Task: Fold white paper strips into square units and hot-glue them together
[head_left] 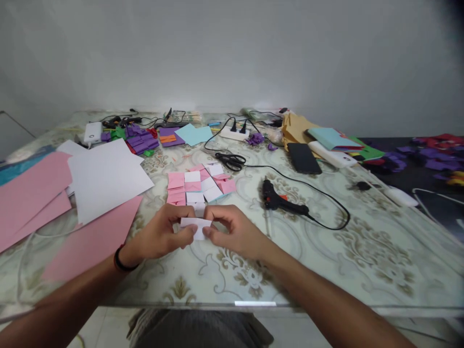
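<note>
Between my two hands is a small white piece of paper (196, 223) with a fold along its upper edge. My left hand (165, 231) pinches its left side between thumb and fingers. On the other side, my right hand (232, 228) grips it the same way. Just beyond my hands lie several small folded pink paper pieces (176, 180) and folded white paper pieces (195, 197), set close together on the patterned table (232, 275). The fingertips behind the held paper are partly hidden.
Large white sheets (108, 176) and pink sheets (32, 198) spread over the left side. A black glue gun (284, 200) with its cord lies to the right, near black scissors (232, 161). Farther back are a phone (303, 158), a power strip (235, 133) and purple paper pieces (140, 140).
</note>
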`<state>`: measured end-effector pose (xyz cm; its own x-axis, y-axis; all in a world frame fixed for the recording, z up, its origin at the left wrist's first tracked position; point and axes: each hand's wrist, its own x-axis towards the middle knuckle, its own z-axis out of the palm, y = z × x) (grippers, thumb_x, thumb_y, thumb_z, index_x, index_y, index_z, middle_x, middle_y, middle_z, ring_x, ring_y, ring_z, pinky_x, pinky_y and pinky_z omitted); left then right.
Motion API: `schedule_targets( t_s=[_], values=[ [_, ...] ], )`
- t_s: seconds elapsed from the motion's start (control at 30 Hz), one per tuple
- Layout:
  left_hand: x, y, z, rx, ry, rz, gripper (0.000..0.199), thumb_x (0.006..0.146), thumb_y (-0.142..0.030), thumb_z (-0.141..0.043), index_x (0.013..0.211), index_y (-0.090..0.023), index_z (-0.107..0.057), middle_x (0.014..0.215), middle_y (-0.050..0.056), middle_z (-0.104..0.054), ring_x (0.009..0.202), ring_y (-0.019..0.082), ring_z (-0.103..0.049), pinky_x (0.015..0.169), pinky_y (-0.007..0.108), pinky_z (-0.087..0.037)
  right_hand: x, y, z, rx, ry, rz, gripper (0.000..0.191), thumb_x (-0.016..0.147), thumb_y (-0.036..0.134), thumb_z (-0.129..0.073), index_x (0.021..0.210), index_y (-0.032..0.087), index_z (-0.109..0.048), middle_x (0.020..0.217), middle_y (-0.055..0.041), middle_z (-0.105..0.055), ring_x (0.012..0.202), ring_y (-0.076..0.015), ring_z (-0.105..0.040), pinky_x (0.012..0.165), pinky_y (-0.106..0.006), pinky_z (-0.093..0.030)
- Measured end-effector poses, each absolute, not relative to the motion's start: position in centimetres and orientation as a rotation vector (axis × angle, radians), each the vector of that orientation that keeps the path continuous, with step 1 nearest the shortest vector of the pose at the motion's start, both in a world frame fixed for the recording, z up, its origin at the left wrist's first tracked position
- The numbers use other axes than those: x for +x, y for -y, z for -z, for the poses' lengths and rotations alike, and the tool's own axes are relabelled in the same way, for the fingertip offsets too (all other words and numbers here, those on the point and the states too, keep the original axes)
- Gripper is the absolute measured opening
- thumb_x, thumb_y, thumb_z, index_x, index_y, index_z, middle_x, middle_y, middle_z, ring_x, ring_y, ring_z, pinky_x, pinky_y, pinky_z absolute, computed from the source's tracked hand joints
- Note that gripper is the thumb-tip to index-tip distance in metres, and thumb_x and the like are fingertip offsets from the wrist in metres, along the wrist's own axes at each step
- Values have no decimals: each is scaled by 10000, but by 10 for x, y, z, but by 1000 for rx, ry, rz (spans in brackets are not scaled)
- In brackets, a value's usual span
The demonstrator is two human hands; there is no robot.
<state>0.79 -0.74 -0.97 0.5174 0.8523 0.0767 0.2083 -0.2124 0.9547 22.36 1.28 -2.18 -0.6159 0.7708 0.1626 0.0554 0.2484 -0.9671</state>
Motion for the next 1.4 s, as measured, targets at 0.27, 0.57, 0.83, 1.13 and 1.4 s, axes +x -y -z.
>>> schedule_targets(
  t_s=[0.27, 0.57, 0.83, 1.13, 1.4],
  values=[
    [11, 11, 6, 1812, -844, -650, 113, 921, -158, -601, 866, -144, -699, 712, -10, -674, 589, 82, -524, 571, 189, -422, 220, -3, 21, -745, 1922, -1368, 217, 712, 142, -615, 644, 209, -419, 626, 72, -420, 599, -96, -368, 559, -236, -295],
    [8, 8, 3, 1665, -962, -812, 287, 940, -252, -621, 670, -155, -611, 541, -29, -610, 468, 73, -516, 479, 180, -386, 238, -22, 16, -819, 1834, -1305, 91, 735, 174, -599, 672, 202, -540, 639, 31, -527, 619, -135, -460, 595, -268, -359],
    [14, 7, 10, 1649, -1035, -785, 191, 912, -234, -691, 742, -148, -689, 556, -38, -588, 522, 78, -497, 511, 193, -375, 229, -12, 13, -811, 1914, -1202, 153, 898, 245, -628, 759, 186, -600, 708, 22, -561, 670, -128, -503, 630, -253, -390],
    [18, 4, 12, 1475, -973, -928, 162, 910, -280, -726, 806, -156, -716, 727, -14, -627, 668, 106, -524, 609, 228, -413, 226, -8, 15, -888, 2075, -1101, 295, 897, 273, -669, 670, 194, -499, 652, 35, -560, 622, -112, -504, 601, -245, -376],
    [14, 10, 15, 1682, -1016, -696, 333, 1016, -413, -603, 854, -152, -732, 790, 28, -715, 687, 132, -565, 623, 270, -429, 231, -11, 13, -819, 2005, -1030, 197, 970, 286, -637, 799, 187, -639, 732, 14, -624, 676, -123, -558, 630, -245, -412]
  ],
)
